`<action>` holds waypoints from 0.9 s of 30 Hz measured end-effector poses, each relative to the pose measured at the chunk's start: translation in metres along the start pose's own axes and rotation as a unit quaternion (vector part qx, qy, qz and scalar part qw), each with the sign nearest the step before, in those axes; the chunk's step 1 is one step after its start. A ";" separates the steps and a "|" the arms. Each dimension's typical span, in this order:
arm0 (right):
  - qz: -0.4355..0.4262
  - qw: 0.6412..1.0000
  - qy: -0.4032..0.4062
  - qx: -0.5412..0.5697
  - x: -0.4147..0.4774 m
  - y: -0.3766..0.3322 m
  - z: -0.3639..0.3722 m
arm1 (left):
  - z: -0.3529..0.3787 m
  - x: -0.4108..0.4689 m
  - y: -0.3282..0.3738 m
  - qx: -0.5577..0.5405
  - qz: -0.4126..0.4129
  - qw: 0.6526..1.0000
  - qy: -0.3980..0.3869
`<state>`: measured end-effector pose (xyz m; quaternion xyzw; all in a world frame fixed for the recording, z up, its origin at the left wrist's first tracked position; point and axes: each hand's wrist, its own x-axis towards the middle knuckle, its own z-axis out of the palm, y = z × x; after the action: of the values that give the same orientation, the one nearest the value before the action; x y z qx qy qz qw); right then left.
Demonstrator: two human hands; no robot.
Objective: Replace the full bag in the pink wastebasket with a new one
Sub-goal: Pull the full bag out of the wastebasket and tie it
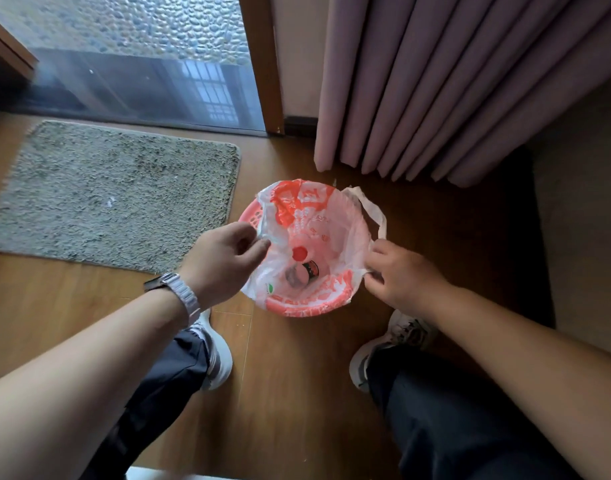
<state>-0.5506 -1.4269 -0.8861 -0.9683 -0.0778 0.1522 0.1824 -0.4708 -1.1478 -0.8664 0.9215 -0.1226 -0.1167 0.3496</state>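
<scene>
A person stands over a pink wastebasket at centre frame on a wood floor, both hands at its rim. The left hand, a watch on its wrist, pinches the bag at the left edge between thumb and fingers. The right hand has its fingers closed on the bag's right-side handle. The white, red-printed bag lines the basket, with a red cap and a can inside. A grey mat lies at left; a curtain hangs at upper right.
</scene>
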 end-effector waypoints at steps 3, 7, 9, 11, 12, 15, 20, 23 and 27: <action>-0.036 0.999 0.005 -0.017 -0.005 -0.021 -0.005 | -0.005 -0.011 0.016 -0.016 0.023 1.000 -0.014; -0.030 0.998 -0.023 -0.045 -0.013 -0.041 -0.009 | -0.004 -0.021 0.019 -0.038 0.018 0.998 -0.042; -0.004 0.999 -0.035 -0.029 -0.016 -0.048 -0.006 | -0.001 -0.022 0.019 -0.048 -0.007 0.998 -0.038; 0.044 0.998 -0.037 0.021 -0.016 -0.048 -0.002 | 0.002 -0.022 0.018 -0.064 -0.024 0.997 -0.038; 0.067 0.996 -0.042 0.046 -0.015 -0.045 0.002 | 0.004 -0.023 0.017 -0.066 -0.028 0.997 -0.039; 0.115 0.988 -0.053 0.083 -0.010 -0.037 0.012 | 0.006 -0.017 0.010 -0.073 -0.029 0.996 -0.039; 0.197 0.974 0.016 0.110 0.007 -0.018 0.028 | 0.009 -0.007 -0.001 -0.070 -0.038 0.996 -0.031; 0.301 0.938 0.077 0.153 0.021 -0.004 0.033 | 0.010 -0.004 -0.009 -0.027 -0.048 0.998 -0.026; 0.415 0.877 0.007 0.242 0.038 0.015 0.034 | 0.008 -0.006 -0.012 0.063 -0.057 0.995 -0.044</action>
<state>-0.5241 -1.4220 -0.9325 -0.8385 0.3716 0.2212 0.3317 -0.4774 -1.1426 -0.8796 0.9410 -0.0923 -0.1690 0.2783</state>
